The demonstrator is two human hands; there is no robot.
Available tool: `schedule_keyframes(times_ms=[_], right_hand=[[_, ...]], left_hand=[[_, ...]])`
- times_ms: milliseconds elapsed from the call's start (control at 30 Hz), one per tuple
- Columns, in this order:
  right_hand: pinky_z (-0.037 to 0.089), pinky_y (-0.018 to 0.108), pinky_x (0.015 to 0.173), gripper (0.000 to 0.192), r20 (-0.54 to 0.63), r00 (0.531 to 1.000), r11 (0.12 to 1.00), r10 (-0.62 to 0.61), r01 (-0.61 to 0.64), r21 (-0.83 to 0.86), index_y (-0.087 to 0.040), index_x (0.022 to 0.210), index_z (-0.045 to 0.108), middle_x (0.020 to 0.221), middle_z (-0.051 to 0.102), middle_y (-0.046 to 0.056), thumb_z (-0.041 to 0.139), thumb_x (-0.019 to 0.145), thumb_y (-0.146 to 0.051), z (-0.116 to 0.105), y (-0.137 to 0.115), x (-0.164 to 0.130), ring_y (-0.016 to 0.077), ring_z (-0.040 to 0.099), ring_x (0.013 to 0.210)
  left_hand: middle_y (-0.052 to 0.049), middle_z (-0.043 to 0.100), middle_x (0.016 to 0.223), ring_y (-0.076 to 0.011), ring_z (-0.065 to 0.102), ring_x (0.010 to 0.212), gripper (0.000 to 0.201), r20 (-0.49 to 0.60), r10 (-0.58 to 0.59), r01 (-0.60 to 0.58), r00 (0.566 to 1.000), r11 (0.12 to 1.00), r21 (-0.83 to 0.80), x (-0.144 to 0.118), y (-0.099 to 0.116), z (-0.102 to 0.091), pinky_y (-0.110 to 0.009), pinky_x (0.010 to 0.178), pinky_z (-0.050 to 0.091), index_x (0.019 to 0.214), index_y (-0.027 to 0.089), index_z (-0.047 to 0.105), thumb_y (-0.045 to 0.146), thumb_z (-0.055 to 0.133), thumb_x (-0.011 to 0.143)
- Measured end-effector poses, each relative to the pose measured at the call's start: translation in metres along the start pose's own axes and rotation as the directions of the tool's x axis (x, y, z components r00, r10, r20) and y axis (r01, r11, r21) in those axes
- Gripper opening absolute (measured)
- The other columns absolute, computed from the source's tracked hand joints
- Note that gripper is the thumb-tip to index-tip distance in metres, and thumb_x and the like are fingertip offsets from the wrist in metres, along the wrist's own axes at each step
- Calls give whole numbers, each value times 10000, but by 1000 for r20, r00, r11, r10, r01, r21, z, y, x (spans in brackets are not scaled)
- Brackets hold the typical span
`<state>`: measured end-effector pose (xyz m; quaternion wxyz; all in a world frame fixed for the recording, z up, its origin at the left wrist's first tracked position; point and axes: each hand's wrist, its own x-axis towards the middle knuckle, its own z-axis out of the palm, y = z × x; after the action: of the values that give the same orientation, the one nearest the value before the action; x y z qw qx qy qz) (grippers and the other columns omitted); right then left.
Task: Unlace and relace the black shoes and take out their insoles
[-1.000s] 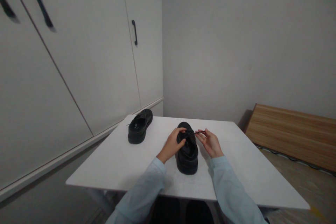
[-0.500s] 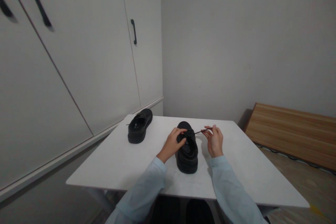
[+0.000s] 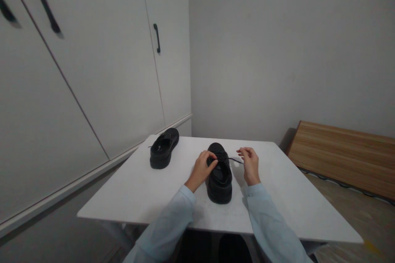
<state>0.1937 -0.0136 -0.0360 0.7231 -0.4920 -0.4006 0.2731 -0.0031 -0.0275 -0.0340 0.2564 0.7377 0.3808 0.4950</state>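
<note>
Left hand [image 3: 202, 167] curled on near shoe [image 3: 219, 174], mid-bench [image 3: 138, 189]; right hand [image 3: 249, 163] grip pinching lace [image 3: 236, 160]; hard tug risks unthreading; second shoe [image 3: 163, 148] far-left.

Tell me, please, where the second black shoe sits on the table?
The second black shoe sits at the white table's far left corner, beside the cupboard doors, untouched.

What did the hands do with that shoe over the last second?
The right hand pulled the lace out to the right, then eased back, so it now sags. The left hand stayed on the near shoe. The far shoe and table did not move.
</note>
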Motion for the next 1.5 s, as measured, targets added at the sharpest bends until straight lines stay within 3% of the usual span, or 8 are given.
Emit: schedule_keyframes(times_ms=[167,300,500,600,733,867,1200,1500], right_hand=[[415,337,750,181,105,989,972,-104,123,-198,-180,714,632,766,652,37,623,714,-360,1,-4,-3,199,579,774],[415,363,790,185,276,953,956,-124,190,-224,-190,791,664,864,668,51,607,741,-357,4,-12,-10,211,572,813],[394,398,871,150,557,808,906,-193,365,-216,-239,874,694,965,648,43,619,758,-298,8,-17,-18,234,553,968],[379,413,908,166,624,744,874,-242,446,-193,-250,901,685,983,638,43,627,745,-247,9,-15,-18,238,543,999],[374,418,917,205,651,716,861,-252,473,-188,-244,922,656,998,622,42,598,734,-187,10,-14,-18,240,525,1014],[385,420,899,206,652,723,866,-227,456,-204,-235,894,627,976,610,39,561,716,-157,12,-15,-21,242,511,999],[401,406,866,180,654,720,851,-232,476,-222,-235,873,581,960,584,42,560,722,-138,14,-12,-24,241,488,978],[378,414,872,174,669,699,822,-251,519,-235,-236,837,572,906,580,35,541,712,-118,14,-15,-23,243,491,936]], left_hand=[[-23,584,883,-164,576,881,74,-62,-61,57,996,996,-66,0,-2,3,-332,857,456,866,198,511,230,556,817],[-6,568,857,-137,587,835,202,-186,-137,102,973,977,-189,3,-4,3,-298,820,468,923,205,436,199,572,773],[20,528,789,-129,574,774,280,-355,-323,248,877,938,-241,6,-14,-5,-295,764,476,1021,214,394,168,513,772],[-27,555,938,-166,556,902,231,-444,-249,230,861,968,-97,5,-13,-7,-345,832,460,965,208,472,202,579,760],[-34,591,912,-187,552,929,98,-299,-46,61,953,997,40,3,-1,-7,-359,875,434,865,194,568,265,594,802],[-39,615,912,-199,558,939,140,-134,64,-54,989,996,77,2,9,-4,-348,863,438,859,195,619,309,650,784],[-32,631,902,-198,566,933,105,35,27,-30,999,997,73,6,9,2,-341,850,443,841,195,618,185,655,744],[-17,584,850,-202,526,847,176,197,55,-106,979,960,258,21,9,2,-324,770,422,787,203,542,99,617,667]])
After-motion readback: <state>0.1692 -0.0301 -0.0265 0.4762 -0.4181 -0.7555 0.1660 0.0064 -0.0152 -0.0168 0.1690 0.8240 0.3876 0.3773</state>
